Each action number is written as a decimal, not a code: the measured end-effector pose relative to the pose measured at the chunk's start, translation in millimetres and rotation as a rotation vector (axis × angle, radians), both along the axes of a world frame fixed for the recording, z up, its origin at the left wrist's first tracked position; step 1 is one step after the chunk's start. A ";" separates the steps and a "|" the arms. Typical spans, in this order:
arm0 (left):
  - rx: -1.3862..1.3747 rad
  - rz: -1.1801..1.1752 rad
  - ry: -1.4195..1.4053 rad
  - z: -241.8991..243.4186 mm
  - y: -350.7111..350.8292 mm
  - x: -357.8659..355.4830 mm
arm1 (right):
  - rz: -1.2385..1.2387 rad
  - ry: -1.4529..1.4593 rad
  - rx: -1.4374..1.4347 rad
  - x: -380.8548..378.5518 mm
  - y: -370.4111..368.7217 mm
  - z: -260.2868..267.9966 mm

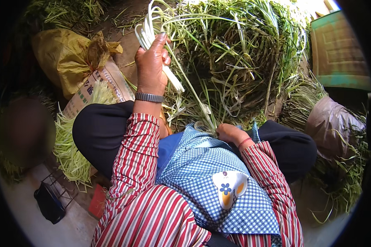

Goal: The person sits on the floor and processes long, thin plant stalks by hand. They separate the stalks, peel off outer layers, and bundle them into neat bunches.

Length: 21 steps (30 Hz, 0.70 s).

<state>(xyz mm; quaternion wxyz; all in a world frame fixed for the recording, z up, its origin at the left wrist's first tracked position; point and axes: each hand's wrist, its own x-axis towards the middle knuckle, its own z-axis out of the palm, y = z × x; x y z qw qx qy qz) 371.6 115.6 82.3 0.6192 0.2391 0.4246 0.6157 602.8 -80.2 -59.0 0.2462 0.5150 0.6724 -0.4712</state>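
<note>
My left hand (pixel 154 61) is raised in front of me, closed around a small bunch of pale, peeled stalks (pixel 173 78). Their thin, limp ends curl over above my thumb. Down at my lap, my right hand (pixel 230 133) is closed on the lower end of a long stalk with green leaves (pixel 193 92), which runs up towards my left hand. The fingertips of my right hand are partly hidden. Beneath it a blue-and-white checked apron (pixel 204 160) covers my lap. A large heap of leafy green stalks (pixel 235 55) lies just beyond my hands.
Beside my left knee, a pile of pale trimmed stalks (pixel 71 148) rests by a printed sack (pixel 111 77). A tied yellow bag (pixel 61 58) stands behind. To the right are a plastic-wrapped bundle (pixel 330 126) and a green-and-brown panel (pixel 340 52). A blurred person's head (pixel 27 132) shows at left.
</note>
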 end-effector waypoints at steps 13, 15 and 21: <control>0.087 0.013 -0.069 31.6 -4.7 -11.6 | 0.033 -0.179 -0.139 12.0 -12.8 -46.0; 0.086 -0.005 -0.059 39.6 -5.8 -12.2 | -0.036 -0.166 -0.090 9.2 -19.9 -44.8; 0.055 0.090 -0.113 59.3 -7.1 -23.8 | 0.015 -0.091 0.039 12.9 -37.2 -99.5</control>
